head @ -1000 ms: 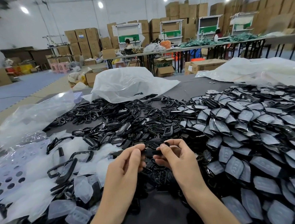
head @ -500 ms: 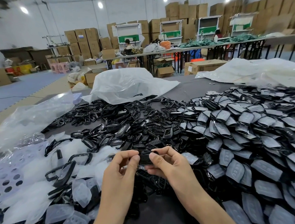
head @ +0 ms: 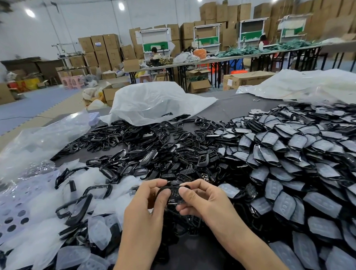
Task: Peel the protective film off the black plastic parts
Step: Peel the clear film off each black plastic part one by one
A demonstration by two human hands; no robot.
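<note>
A small black plastic part [head: 175, 194] is held between both hands at the middle of the table, just above the pile. My left hand [head: 145, 203] pinches its left side with thumb and fingers. My right hand [head: 201, 199] grips its right side, thumb on top. Whether film still covers this part I cannot tell. To the right lies a big heap of film-covered black parts [head: 303, 167]. Bare black frames and parts [head: 144, 150] are spread beyond the hands.
Peeled film pieces [head: 82, 255] and a perforated clear sheet [head: 8, 214] pile up at the left. White plastic bags [head: 153, 102] lie at the table's far side. A person sits at distant tables with cardboard boxes [head: 100, 47] behind.
Both hands with the part have drawn a little nearer to me and lower; the fingers have shifted around the part.
</note>
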